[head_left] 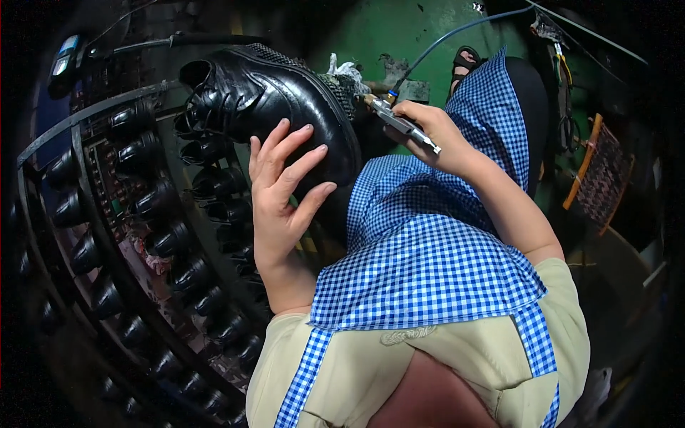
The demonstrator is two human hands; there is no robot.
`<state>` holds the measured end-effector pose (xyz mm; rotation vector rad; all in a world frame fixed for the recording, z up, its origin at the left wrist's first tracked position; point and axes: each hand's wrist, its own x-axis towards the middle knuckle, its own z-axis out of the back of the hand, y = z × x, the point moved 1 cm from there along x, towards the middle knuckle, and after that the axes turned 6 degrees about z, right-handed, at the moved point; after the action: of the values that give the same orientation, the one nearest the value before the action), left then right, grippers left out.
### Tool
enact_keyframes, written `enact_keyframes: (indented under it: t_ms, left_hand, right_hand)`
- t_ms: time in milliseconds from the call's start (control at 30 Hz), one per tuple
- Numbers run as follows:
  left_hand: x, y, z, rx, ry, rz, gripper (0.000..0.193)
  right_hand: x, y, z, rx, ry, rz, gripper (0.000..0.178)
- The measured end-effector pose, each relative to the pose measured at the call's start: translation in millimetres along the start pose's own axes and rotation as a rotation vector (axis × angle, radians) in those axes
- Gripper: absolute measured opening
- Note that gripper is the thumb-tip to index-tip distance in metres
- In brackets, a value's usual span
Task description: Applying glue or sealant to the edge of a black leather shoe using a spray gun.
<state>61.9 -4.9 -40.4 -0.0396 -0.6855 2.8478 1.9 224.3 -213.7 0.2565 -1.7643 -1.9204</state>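
A glossy black lace-up shoe (303,96) sits in front of me, its rounded toe toward me and its opening at the far left. My left hand (282,178) lies against the toe with fingers stretched and spread, the fingertips on the leather. To the right of the shoe, my right hand (435,135) grips a silver metal air gun (407,125). A blue air hose (457,32) runs from its brass-coloured fitting toward the upper right. What supports the shoe is mostly hidden beneath it.
Racks with curved metal bars (85,207) hold many black shoes (171,239) at my left. A blue checked apron (428,264) covers my lap. Beyond lies a green floor (385,25). A woven seat or panel with a wooden frame (603,175) stands at the right, near hanging tools (564,85).
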Motion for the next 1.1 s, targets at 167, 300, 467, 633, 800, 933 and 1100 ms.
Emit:
enact_keyframes:
  t_ms: [167,300,467,633,800,933,1100]
  left_hand:
    - [1,-16,-19,0.029,-0.143,0.122,0.038]
    - [4,-20,-32,0.081,-0.227,0.166,0.031]
    - [6,-21,-38,0.116,-0.296,0.197,0.025]
    - [10,-24,-45,0.093,-0.359,0.186,0.029]
    - [7,-22,-46,0.085,-0.397,0.215,0.033]
    - [5,-20,-46,0.076,-0.406,0.218,0.039]
    - [2,-19,-40,-0.010,-0.359,0.219,0.052]
  right_hand:
    - [2,18,-6,0.167,-0.090,0.031,0.016]
    - [3,23,-5,0.123,-0.087,-0.018,0.017]
    - [2,25,-2,0.102,-0.072,-0.025,0.021]
    - [6,27,-4,0.138,-0.105,0.019,0.020]
    - [15,29,-10,0.266,-0.137,0.046,0.020]
    - [21,36,-18,0.412,-0.099,-0.059,0.023]
    - [25,52,-24,0.673,-0.015,-0.147,0.037]
